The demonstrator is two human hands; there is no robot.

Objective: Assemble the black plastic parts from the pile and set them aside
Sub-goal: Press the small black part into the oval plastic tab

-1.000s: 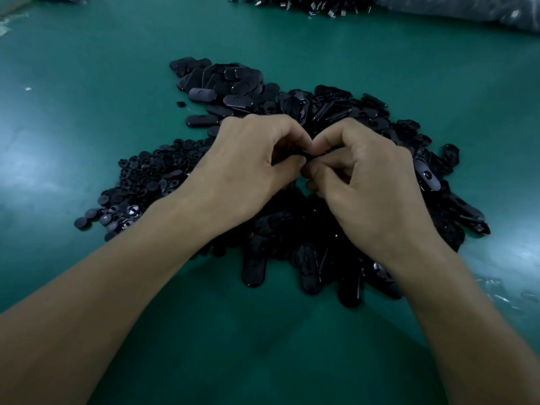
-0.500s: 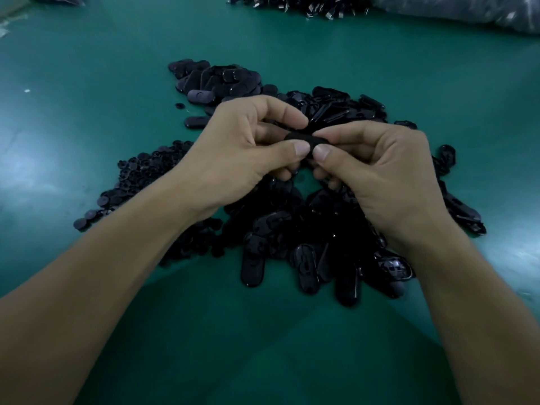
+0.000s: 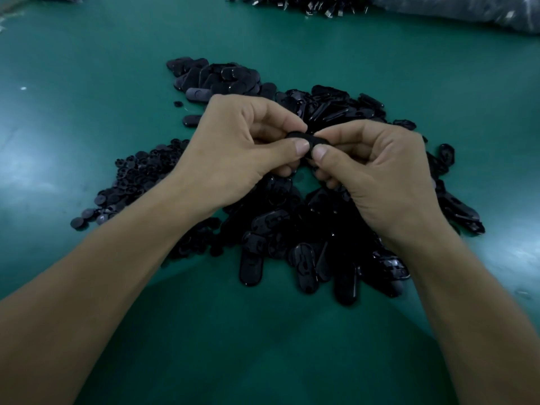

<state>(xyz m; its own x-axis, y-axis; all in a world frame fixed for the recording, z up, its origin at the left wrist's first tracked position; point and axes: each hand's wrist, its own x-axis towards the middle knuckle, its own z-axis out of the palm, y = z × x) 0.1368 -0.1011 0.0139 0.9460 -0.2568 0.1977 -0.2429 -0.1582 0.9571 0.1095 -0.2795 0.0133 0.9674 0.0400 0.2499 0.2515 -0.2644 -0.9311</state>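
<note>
A black oval plastic part is held above the pile between both hands. My left hand pinches its left end between thumb and forefinger. My right hand pinches its right end the same way, and the two thumbs nearly touch. Under the hands lies a large pile of black oval shells. A heap of small round black pieces lies to the left of it. At the back left sits a stack of flatter oval parts.
The green table stretches all around the pile. Another heap of dark parts lies at the far edge, beside a clear plastic bag at the back right.
Both hands have risen from the pile with the part pinched between them, and the thumbs now press on its top. The pile is unchanged.
</note>
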